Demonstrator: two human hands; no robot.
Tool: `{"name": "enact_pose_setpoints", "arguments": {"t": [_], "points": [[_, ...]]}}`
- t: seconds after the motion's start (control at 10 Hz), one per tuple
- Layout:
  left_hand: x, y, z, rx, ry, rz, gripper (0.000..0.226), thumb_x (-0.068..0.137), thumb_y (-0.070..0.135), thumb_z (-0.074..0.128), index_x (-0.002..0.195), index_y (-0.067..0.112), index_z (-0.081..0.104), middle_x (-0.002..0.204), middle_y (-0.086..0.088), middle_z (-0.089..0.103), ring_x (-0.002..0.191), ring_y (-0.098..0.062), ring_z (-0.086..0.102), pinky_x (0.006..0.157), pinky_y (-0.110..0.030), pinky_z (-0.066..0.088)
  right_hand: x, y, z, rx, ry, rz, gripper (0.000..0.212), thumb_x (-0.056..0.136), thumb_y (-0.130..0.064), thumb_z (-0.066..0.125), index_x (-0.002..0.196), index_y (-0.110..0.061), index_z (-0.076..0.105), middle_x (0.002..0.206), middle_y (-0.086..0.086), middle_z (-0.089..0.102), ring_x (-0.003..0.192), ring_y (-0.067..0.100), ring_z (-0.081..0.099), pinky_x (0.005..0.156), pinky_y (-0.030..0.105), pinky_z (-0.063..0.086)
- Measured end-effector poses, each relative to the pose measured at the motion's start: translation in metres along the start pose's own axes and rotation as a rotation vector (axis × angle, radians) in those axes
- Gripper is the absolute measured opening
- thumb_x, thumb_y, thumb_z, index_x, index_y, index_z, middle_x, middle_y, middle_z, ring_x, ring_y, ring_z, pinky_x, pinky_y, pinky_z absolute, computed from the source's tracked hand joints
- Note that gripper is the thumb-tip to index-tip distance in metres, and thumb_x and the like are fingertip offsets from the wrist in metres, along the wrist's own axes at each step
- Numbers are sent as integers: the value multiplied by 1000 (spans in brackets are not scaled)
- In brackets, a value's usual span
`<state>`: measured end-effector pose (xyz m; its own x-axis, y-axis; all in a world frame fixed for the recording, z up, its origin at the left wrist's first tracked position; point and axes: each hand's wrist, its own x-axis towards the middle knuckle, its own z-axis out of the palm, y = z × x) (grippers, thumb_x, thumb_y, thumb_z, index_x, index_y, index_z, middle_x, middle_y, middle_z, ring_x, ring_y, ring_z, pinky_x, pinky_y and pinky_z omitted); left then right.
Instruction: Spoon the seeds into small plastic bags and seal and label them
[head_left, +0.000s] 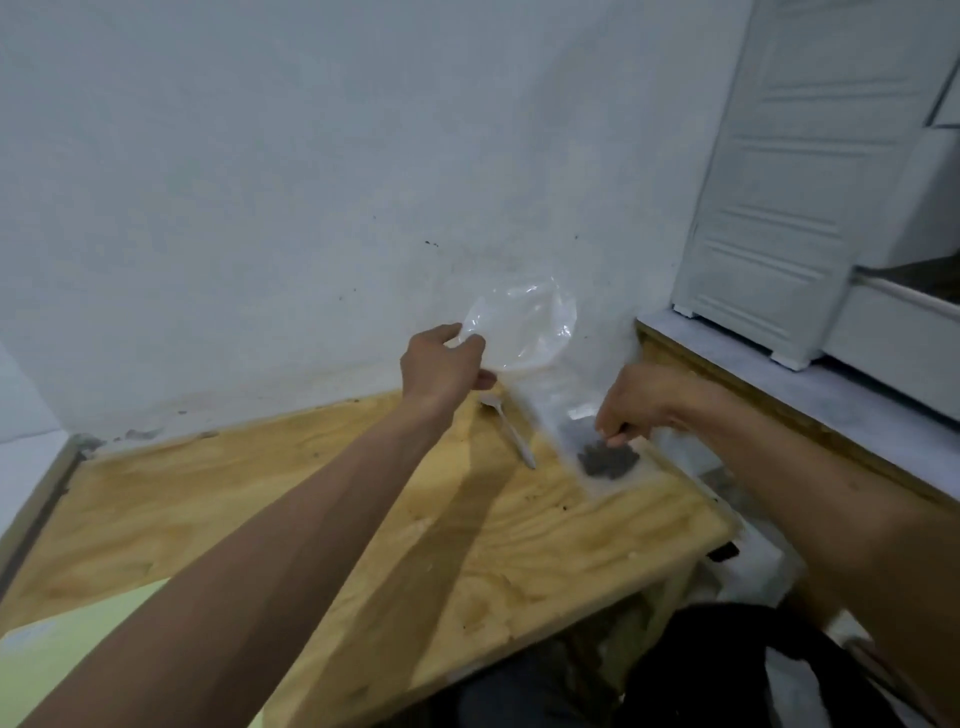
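Tabletop (322, 499): the bare plywood nearest you carries everything, with a pale green sheet (78, 660) lying at its near left corner.
Seeds (609, 460): a small dark heap sits on a clear plastic sheet (558, 415) near the right edge, probably spread there so stray grains stay gathered.
Right hand (641, 402): you reach down just above the far side of the heap, fingers (618, 440) curled together as if pinching something small; the blur means I cannot tell whether they hold anything.
Spoon (511, 428): the white plastic spoon lies untouched on the wood, just left of the sheet and between your two hands, handle toward you, within easy reach of either.
Left hand (441, 364): you hold it raised above the far end of the tabletop, thumb and fingers pinching the near edge of a clear plastic bag (524, 327).
Bag: it hangs crumpled and empty in the air before the white wall (260, 182), lifted, I judge, so its mouth can be found and opened.
Stage: no seed is bagged yet; spooning, sealing and labelling remain.
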<state>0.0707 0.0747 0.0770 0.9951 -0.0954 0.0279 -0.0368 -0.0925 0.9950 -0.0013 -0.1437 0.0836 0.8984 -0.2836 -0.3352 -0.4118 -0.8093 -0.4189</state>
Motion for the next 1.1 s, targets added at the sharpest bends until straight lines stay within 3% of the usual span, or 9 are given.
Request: {"name": "enact_pose_setpoints", "arguments": {"t": [0.1, 0.3, 0.4, 0.5, 0.6, 0.8, 0.9, 1.0, 1.1], "points": [[-39, 3, 43, -52, -171, -7, 46, 87, 14, 60, 131, 3, 62, 65, -5, 75, 65, -26, 76, 87, -46, 61, -28, 30, -14, -104, -25, 29, 27, 62, -7, 67, 46, -17, 48, 55, 6, 47, 54, 18, 37, 58, 29, 33], [-136, -18, 136, 2, -485, -75, 35, 97, 13, 59, 131, 8, 59, 92, -9, 75, 69, -26, 77, 78, -34, 63, -105, 134, -13, -43, 160, 219, 22, 70, 1, 76, 66, -15, 62, 54, 0, 61, 46, 14, 54, 50, 23, 46], [-175, -58, 171, 90, -544, -117, 36, 94, 19, 60, 130, 12, 60, 88, -8, 76, 75, -25, 76, 83, -40, 63, -135, 181, 14, 67, 120, 320, 28, 74, 11, 69, 67, -14, 60, 61, 5, 62, 44, 12, 56, 46, 21, 46], [-212, -113, 191, 117, -578, -192, 14, 94, 19, 59, 90, 20, 73, 88, -9, 77, 79, -28, 76, 77, -50, 63, -139, 228, 65, 207, 64, 424, 46, 80, 18, 61, 47, -14, 56, 51, 4, 58, 46, 15, 55, 41, 19, 47], [-231, -161, 200, 220, -556, -301, 20, 101, 15, 56, 101, 6, 73, 92, -10, 74, 72, -26, 72, 74, -42, 64, -128, 267, 129, 300, 11, 530, 27, 82, 11, 67, 64, -8, 58, 72, 15, 67, 64, 22, 68, 64, 31, 61], [-227, -219, 221, 388, -514, -330, 6, 100, 10, 58, 100, 11, 64, 105, -17, 71, 95, -33, 71, 85, -49, 60, -107, 298, 213, 297, 72, 626, 41, 94, -14, 66, 63, -17, 39, 70, 3, 47, 58, 13, 45, 50, 22, 42], [-220, -235, 231, 365, -537, -381, 9, 100, 11, 59, 105, 6, 65, 99, -16, 70, 93, -33, 71, 87, -47, 60, -91, 312, 232, 417, 128, 635, 31, 94, -10, 59, 67, -18, 47, 88, 11, 60, 77, 23, 60, 77, 38, 61], [-213, -251, 239, 405, -582, -426, 24, 96, 12, 61, 116, -1, 66, 107, -21, 73, 96, -36, 73, 85, -44, 61, -87, 313, 234, 566, 75, 665, 8, 96, -10, 55, 88, -10, 57, 91, 12, 61, 73, 24, 62, 63, 35, 59], [-205, -268, 244, 397, -595, -479, 32, 95, 12, 60, 125, 2, 65, 117, -20, 71, 106, -36, 69, 95, -45, 57, -84, 313, 230, 675, 53, 694, 7, 95, -10, 54, 101, -7, 57, 83, 8, 58, 63, 18, 55, 53, 31, 51]]}}
